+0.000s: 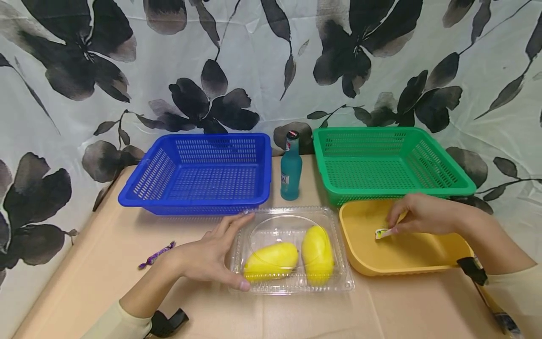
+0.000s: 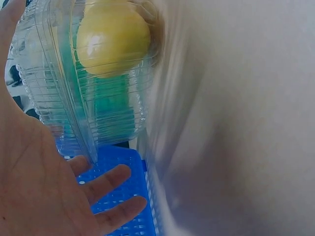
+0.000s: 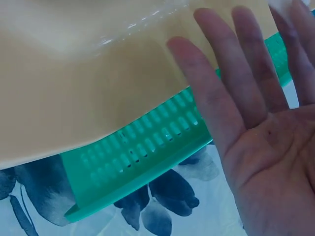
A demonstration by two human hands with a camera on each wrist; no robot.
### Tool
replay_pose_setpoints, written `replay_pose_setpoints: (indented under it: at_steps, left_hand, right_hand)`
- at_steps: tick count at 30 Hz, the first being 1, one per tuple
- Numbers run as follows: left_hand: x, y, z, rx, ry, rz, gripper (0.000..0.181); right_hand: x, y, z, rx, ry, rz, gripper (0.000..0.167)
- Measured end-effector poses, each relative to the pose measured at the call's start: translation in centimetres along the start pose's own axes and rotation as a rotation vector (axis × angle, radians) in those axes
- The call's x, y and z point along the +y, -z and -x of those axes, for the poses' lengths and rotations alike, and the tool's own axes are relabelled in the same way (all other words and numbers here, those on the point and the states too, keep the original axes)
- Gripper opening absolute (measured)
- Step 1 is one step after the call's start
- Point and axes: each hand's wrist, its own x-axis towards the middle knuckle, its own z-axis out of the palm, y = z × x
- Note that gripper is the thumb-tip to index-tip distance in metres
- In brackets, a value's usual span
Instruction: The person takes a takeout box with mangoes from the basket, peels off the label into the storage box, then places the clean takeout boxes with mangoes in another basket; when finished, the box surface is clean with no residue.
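Note:
A clear plastic container (image 1: 292, 287) with a lid holds two yellow mango-like fruits (image 1: 271, 260). My left hand (image 1: 207, 254) rests against its left side with fingers spread; the left wrist view shows the palm (image 2: 39, 182) beside the clear wall (image 2: 113, 123). My right hand (image 1: 427, 214) is over the yellow tray (image 1: 406, 254), pinching a small white and yellow-green item (image 1: 382, 233) between thumb and finger. In the right wrist view the hand (image 3: 261, 108) hangs above the tray (image 3: 98, 98), several fingers extended, the pinched item hardly visible.
Behind stand a blue basket (image 1: 211, 181), a teal bottle (image 1: 291, 172) with a dark cap, and a green basket (image 1: 368, 174) touching or close to the yellow tray. A small purple wrapped item (image 1: 156, 255) lies left of my left hand. A floral cloth (image 1: 275, 56) hangs behind the table.

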Motion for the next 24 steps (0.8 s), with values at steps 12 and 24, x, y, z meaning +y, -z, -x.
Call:
replay_pose_setpoints:
  at_steps: [12,24]
  left_hand:
    - [-0.21,-0.15,0.04,0.000,0.003,0.000,0.130]
    - [-0.02,0.01,0.05,-0.005,0.007,-0.017,0.131]
  right_hand:
    - [-0.21,-0.32,0.53,-0.213,-0.244,-0.074,0.048]
    - [0.25,0.12,0.68,-0.226,-0.172,-0.142,0.055]
